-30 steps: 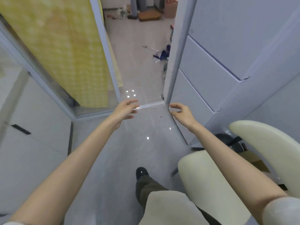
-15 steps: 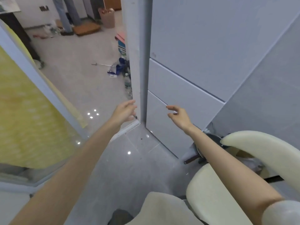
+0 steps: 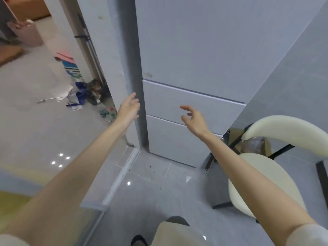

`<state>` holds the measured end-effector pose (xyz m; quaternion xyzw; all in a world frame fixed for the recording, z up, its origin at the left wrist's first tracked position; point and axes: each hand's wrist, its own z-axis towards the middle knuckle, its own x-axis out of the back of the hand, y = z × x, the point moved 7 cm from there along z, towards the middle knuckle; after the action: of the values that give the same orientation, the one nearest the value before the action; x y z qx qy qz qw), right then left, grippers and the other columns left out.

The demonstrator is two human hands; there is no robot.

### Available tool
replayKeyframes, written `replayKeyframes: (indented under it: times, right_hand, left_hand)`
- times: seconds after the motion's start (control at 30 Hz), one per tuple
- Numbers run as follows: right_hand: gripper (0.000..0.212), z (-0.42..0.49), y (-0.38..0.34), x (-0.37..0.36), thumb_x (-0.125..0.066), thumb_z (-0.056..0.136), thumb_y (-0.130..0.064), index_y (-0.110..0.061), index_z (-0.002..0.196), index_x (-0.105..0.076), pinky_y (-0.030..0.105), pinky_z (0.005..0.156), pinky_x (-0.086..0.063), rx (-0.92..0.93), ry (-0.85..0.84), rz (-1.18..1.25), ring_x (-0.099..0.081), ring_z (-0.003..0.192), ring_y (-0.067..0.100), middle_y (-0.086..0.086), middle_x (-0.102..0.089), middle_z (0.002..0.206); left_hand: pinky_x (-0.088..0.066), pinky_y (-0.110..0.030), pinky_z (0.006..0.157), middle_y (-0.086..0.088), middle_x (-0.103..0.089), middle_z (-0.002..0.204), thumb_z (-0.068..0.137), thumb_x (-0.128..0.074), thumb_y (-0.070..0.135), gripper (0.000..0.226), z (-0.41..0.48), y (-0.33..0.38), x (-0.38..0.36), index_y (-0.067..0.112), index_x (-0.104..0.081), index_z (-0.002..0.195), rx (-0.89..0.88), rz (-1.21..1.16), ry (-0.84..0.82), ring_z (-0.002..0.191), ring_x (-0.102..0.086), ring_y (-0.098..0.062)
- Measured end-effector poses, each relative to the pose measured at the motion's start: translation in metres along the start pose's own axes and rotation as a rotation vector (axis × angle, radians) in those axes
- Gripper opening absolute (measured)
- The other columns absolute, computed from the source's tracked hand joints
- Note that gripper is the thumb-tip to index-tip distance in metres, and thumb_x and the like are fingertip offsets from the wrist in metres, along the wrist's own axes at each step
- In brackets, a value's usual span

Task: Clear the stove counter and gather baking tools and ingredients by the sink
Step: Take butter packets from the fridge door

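**Head view: bare hands at the fridge, no baking gear in sight**

From my seat, no stove counter, sink, baking tools or ingredients show in this view. What fills it is a tall pale fridge [image 3: 195, 50], and I judge any ingredients to be inside it.

Its fronts look flat and handle-free, so I expect a stiff, fairly heavy pull against a door seal. The place to take hold is probably the edge of a panel, hooked with the fingertips, not the smooth face.

The left hand [image 3: 128, 110] is up at the fridge's left edge, fingers [image 3: 132, 97] straight and loosely together. I cannot tell whether they touch it. The right hand [image 3: 194, 118] hangs before the middle drawer front [image 3: 221, 110], fingers [image 3: 185, 108] spread and softly curled, holding nothing.

A cream chair [image 3: 257, 174] stands just beside the fridge on the right.
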<state>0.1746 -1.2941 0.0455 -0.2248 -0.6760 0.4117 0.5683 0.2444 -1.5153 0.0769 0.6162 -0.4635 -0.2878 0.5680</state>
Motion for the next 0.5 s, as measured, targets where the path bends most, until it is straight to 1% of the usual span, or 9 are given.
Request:
replayKeyframes:
  times: [0.1,0.17,0.27,0.37,0.43,0.5]
  right_hand:
    - [0.041,0.01,-0.017,-0.002,-0.052,0.093,-0.007,-0.014,0.133,-0.05,0.03,0.103,-0.036,0.031,0.098,-0.047,-0.046,0.127,0.023,0.003,-0.05,0.14]
    - [0.043,0.019,-0.025,-0.006,-0.052,0.092,-0.006,-0.012,0.135,-0.048,0.03,0.108,-0.03,0.069,0.136,-0.132,-0.04,0.132,0.024,0.007,-0.045,0.143]
    - [0.049,0.036,-0.032,-0.024,-0.053,0.092,-0.007,-0.012,0.14,-0.043,0.031,0.113,-0.023,0.115,0.111,-0.317,-0.029,0.14,0.026,0.011,-0.032,0.151]
    - [0.053,0.066,-0.033,-0.037,-0.053,0.092,-0.009,-0.015,0.142,-0.04,0.037,0.112,-0.028,0.143,0.117,-0.448,-0.026,0.14,0.027,0.01,-0.029,0.154]
    - [0.053,0.086,-0.032,-0.038,-0.053,0.091,-0.01,-0.016,0.142,-0.04,0.04,0.111,-0.032,0.14,0.162,-0.486,-0.028,0.139,0.026,0.008,-0.032,0.152]
    - [0.052,0.106,-0.033,-0.037,-0.053,0.091,-0.008,-0.017,0.141,-0.042,0.041,0.109,-0.034,0.143,0.219,-0.493,-0.032,0.136,0.026,0.008,-0.037,0.149]
  left_hand:
    - [-0.041,-0.033,0.1,-0.006,-0.035,0.15,0.1,-0.039,0.012,0.052,0.036,0.012,0.007,0.02,-0.023,0.149,-0.002,-0.02,-0.067,0.131,-0.043,-0.02]
    - [-0.04,-0.036,0.103,-0.006,-0.028,0.154,0.099,-0.042,0.014,0.057,0.06,0.019,0.009,0.02,-0.018,0.15,-0.008,-0.047,-0.102,0.135,-0.038,-0.02]
    - [-0.038,-0.038,0.107,-0.004,-0.019,0.157,0.098,-0.047,0.017,0.064,0.101,0.026,0.011,0.022,-0.013,0.151,-0.012,-0.069,-0.125,0.139,-0.031,-0.02]
    - [-0.034,-0.04,0.11,-0.004,-0.017,0.158,0.097,-0.048,0.019,0.066,0.15,0.028,0.007,0.023,-0.012,0.152,-0.023,-0.066,-0.153,0.141,-0.027,-0.019]
    - [-0.03,-0.043,0.113,-0.002,-0.017,0.158,0.097,-0.05,0.022,0.067,0.177,0.028,0.001,0.025,-0.012,0.152,-0.057,-0.011,-0.171,0.142,-0.026,-0.019]
    - [-0.025,-0.043,0.116,0.0,-0.015,0.158,0.095,-0.055,0.027,0.071,0.203,0.031,-0.001,0.026,-0.013,0.151,-0.094,0.051,-0.169,0.143,-0.022,-0.019]
